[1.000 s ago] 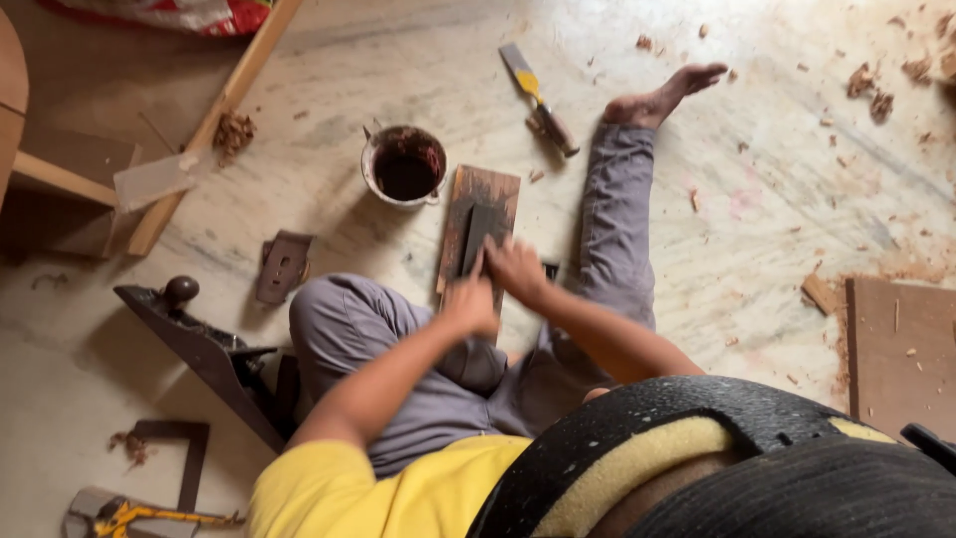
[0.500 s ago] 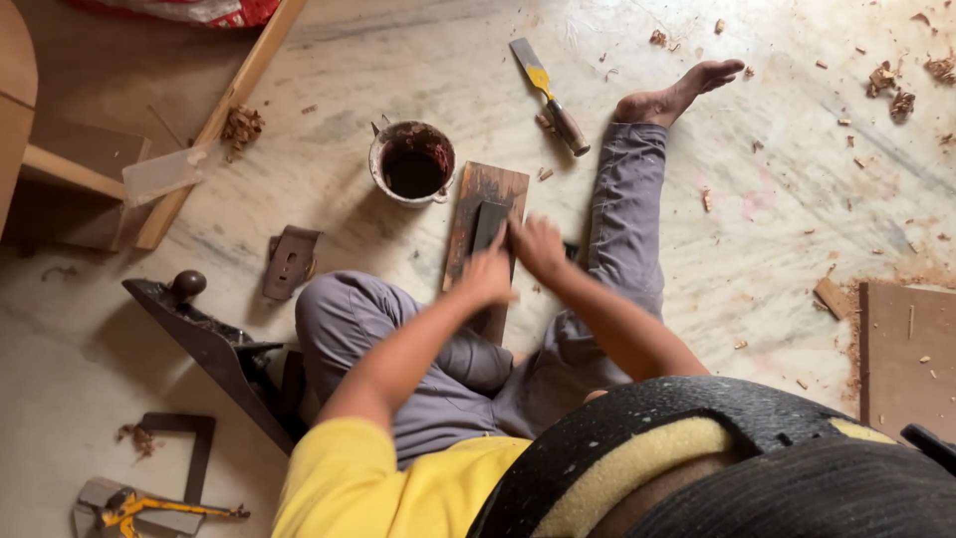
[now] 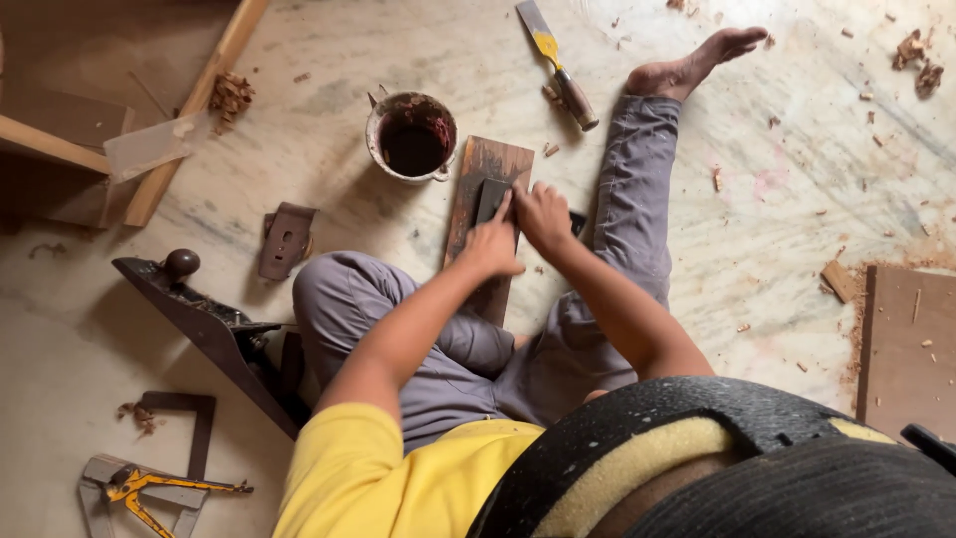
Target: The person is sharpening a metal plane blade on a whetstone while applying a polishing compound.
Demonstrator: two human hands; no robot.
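Around the one dark sharpening block (image 3: 485, 214): one rusty tin cup (image 3: 412, 136) just left of it, one yellow-handled chisel (image 3: 556, 63) beyond, one hand plane (image 3: 214, 324) and one try square (image 3: 159, 478) nearer.

Sat on the pale marble floor (image 3: 757, 239), left hand (image 3: 490, 245) and right hand (image 3: 543, 214) pressed side by side on a flat dark metal blade (image 3: 490, 197) atop a brown rectangular sharpening block (image 3: 482, 174). Just beside: a stained round tin pot (image 3: 411, 137); farther off, a yellow-handled chisel (image 3: 558, 66).
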